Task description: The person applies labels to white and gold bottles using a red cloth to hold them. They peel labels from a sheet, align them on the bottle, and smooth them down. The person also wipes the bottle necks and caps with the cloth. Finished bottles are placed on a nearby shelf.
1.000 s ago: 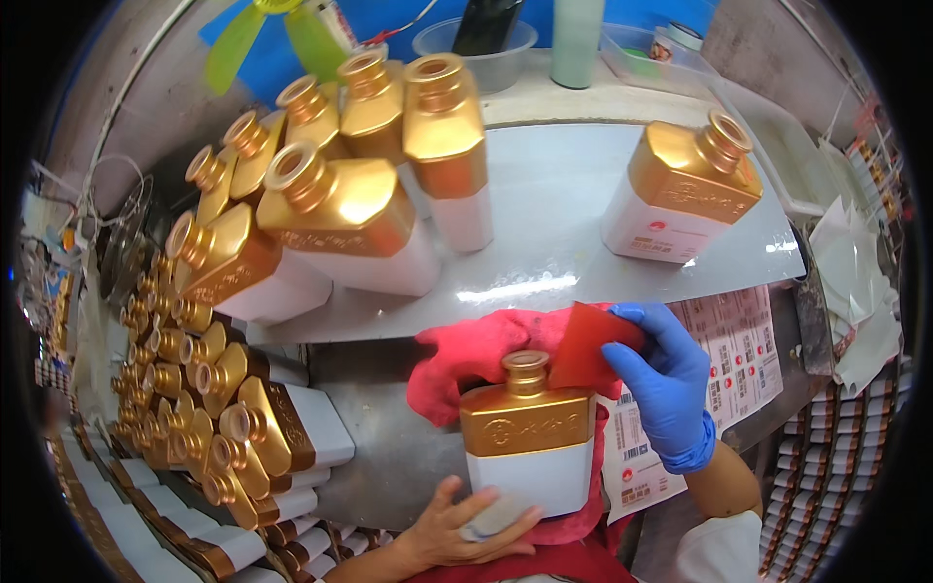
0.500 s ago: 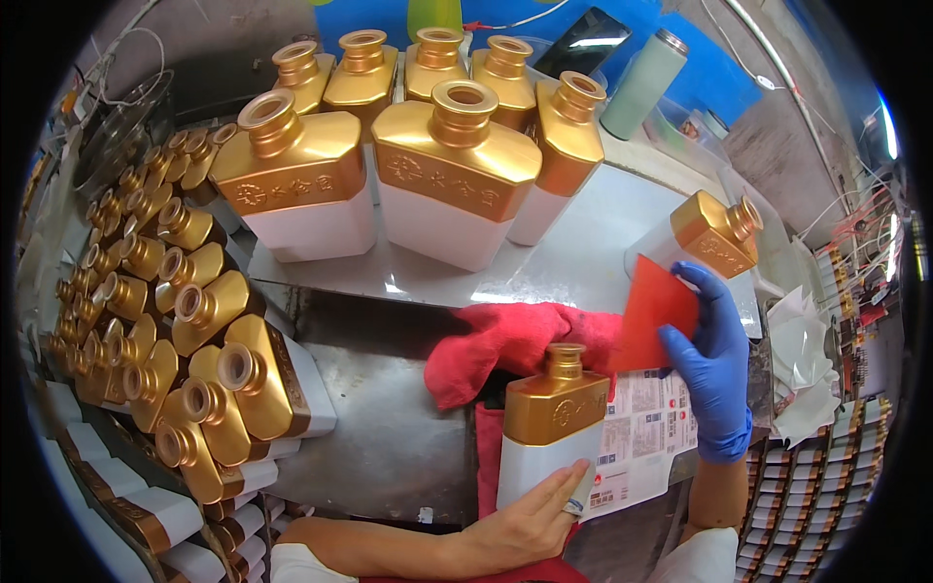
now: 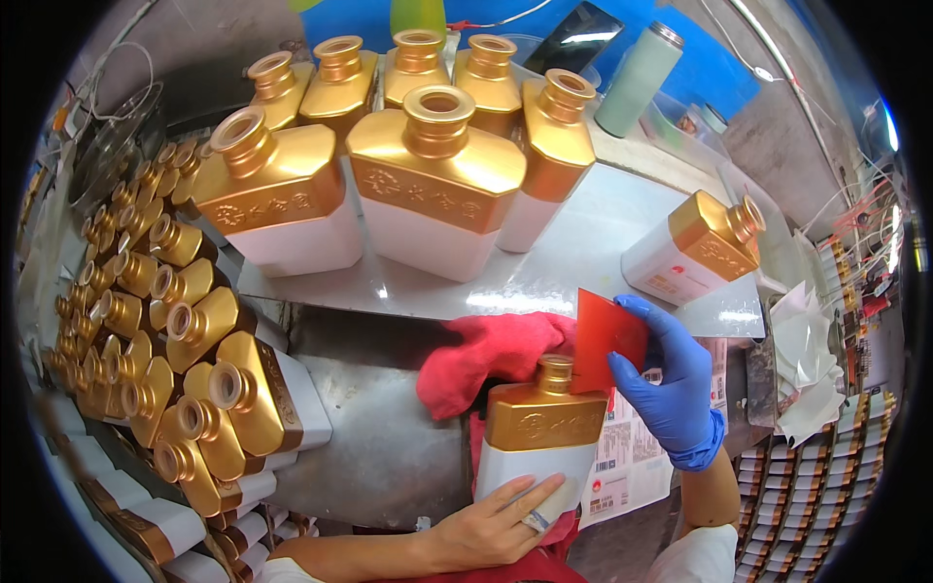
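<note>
My bare left hand [image 3: 491,530], with a ring on one finger, grips the lower white front of a gold-shouldered bottle [image 3: 544,424]. The bottle stands upright near me, its round gold neck at the top. In a blue glove, my right hand [image 3: 675,384] pinches a flat red squeegee-like card [image 3: 607,340] between thumb and fingers. The card hangs just right of the neck, over the bottle's right shoulder; I cannot tell whether it touches. A sheet of printed labels [image 3: 632,457] lies under the right hand, right of the bottle. Behind the bottle is a bunched red cloth [image 3: 486,352].
Several gold-and-white bottles [image 3: 437,185] stand on the grey raised board [image 3: 573,277]. One labelled bottle [image 3: 692,251] leans at right. Many more bottles [image 3: 194,321] crowd the left. A green flask [image 3: 639,80], a phone [image 3: 575,39] and crumpled backing paper [image 3: 805,364] lie around the rim.
My right hand has moved left with the red card, toward the bottle's neck. The labelled bottle at right now shows more fully. The whole view has shifted slightly.
</note>
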Motion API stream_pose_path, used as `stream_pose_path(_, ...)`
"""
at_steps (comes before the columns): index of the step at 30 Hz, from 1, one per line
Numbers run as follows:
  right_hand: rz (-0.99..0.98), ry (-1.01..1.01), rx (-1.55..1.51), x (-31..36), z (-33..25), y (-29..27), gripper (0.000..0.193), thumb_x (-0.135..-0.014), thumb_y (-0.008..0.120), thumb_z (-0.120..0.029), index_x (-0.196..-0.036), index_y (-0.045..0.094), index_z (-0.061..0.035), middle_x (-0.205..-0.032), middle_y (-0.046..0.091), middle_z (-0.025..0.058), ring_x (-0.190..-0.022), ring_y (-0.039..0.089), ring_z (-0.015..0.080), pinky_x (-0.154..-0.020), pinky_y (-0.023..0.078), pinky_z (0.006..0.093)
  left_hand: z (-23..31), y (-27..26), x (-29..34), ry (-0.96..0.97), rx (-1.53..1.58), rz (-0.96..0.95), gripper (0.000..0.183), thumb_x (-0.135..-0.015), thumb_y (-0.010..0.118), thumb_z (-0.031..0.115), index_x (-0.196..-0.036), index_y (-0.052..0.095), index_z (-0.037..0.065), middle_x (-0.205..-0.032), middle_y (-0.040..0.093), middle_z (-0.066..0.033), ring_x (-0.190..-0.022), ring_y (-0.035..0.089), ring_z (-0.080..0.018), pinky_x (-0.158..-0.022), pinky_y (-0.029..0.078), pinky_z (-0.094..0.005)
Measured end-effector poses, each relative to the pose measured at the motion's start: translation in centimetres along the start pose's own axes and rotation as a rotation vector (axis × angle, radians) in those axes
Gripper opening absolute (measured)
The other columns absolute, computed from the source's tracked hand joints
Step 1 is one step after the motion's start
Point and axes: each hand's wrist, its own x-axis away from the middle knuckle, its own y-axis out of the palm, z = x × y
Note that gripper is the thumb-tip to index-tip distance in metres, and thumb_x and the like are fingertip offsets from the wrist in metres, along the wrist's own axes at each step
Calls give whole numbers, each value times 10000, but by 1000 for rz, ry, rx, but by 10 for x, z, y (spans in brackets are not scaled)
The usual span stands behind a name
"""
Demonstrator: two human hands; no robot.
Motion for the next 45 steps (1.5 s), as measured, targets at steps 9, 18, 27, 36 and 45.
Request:
stream_pose_path(9, -11, -105, -153, -3, 11, 1, 455, -801, 654, -13, -1234, 514, -8, -1145, 608, 99, -884, 609, 111, -736, 510, 237, 13, 10, -24, -221, -325, -13, 333, -860, 476, 144, -1158, 624, 124, -1090, 601, -111, -1146, 537, -268, -950, 402, -370)
stream_pose_path(18, 43, -14, -389, 2, 29, -10, 451, -813, 648, -53, -1241, 509, -19, -1129, 615, 107, -857, 608, 115, -711, 507, 235, 12, 8, -1, -314, -97, 96, 379, -753, 598, 122, -1129, 620, 82, -1117, 572, -266, -1056, 557, -438, -961, 386, -521)
stream_pose_path(27, -18, 11, -365, 8, 42, -5, 449, -835, 618, -85, -1265, 493, -58, -1103, 605, 92, -842, 573, 138, -716, 478, 258, 14, 17, 1, -401, 4, 348, 392, -843, 537, -10, -1218, 447, -80, -1153, 553, -280, -1037, 567, -423, -921, 448, -446)
stream_pose_path(36, 19, -161, -433, 4, 45, -8, 447, -832, 610, -76, -1261, 486, -44, -1166, 576, 144, -1017, 587, 243, -850, 469, 304, 12, 29, 15, -437, 109, 253, 477, -895, 476, 183, -1294, 369, -56, -1170, 563, -228, -1104, 520, -380, -942, 423, -426)
stream_pose_path(45, -33, -121, -440, -2, 40, -14, 445, -816, 622, -76, -1246, 513, -44, -1163, 591, 137, -1022, 598, 208, -830, 484, 290, 5, 47, 49, -619, 260, 54, 600, -946, 416, 375, -1369, 291, -31, -1188, 573, -176, -1171, 473, -337, -963, 397, -405)
